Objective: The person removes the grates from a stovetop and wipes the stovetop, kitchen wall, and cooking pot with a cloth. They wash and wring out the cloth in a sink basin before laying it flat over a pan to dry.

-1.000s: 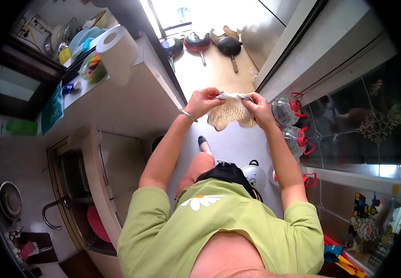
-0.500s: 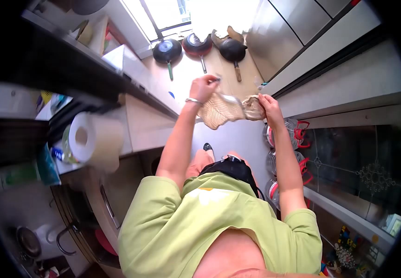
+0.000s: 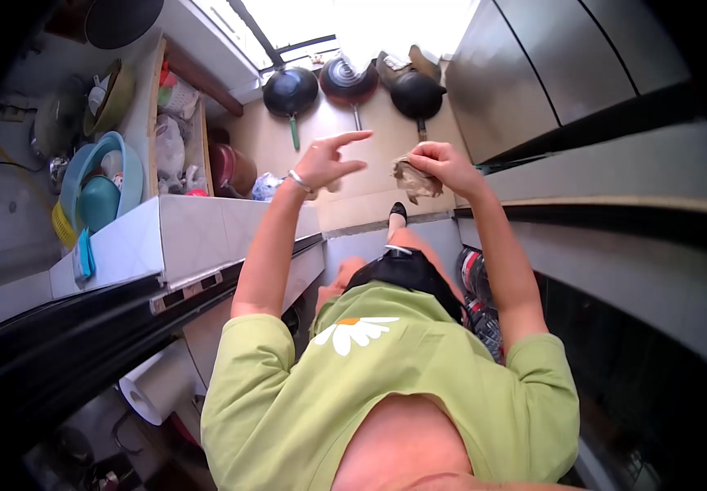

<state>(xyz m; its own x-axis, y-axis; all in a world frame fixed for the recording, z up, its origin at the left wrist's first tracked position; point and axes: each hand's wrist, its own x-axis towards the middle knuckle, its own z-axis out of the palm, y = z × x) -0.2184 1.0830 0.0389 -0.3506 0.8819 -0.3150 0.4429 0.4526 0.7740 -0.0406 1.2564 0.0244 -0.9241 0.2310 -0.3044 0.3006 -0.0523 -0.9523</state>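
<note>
My right hand (image 3: 448,170) pinches a crumpled beige cloth (image 3: 415,180) that bunches below the fingers. To its left is my left hand (image 3: 326,164), bare except for a silver bracelet at the wrist. Its thumb and forefinger are spread and nothing lies between them. A clear gap separates the left hand from the cloth. Past both hands are a frying pan with a green handle (image 3: 291,92), a reddish-rimmed pan (image 3: 348,79) and a black wok (image 3: 417,96).
A tiled half-wall (image 3: 198,233) and a black door track (image 3: 108,299) run along my left. Light blue basins (image 3: 101,184) stand behind the wall, and a paper roll (image 3: 157,383) is lower down. Steel-coloured panels (image 3: 525,78) line the right.
My left hand has let go of the cloth and moved left. The cloth, stretched between both hands earlier, is now bunched in my right hand. I have stepped forward into the doorway.
</note>
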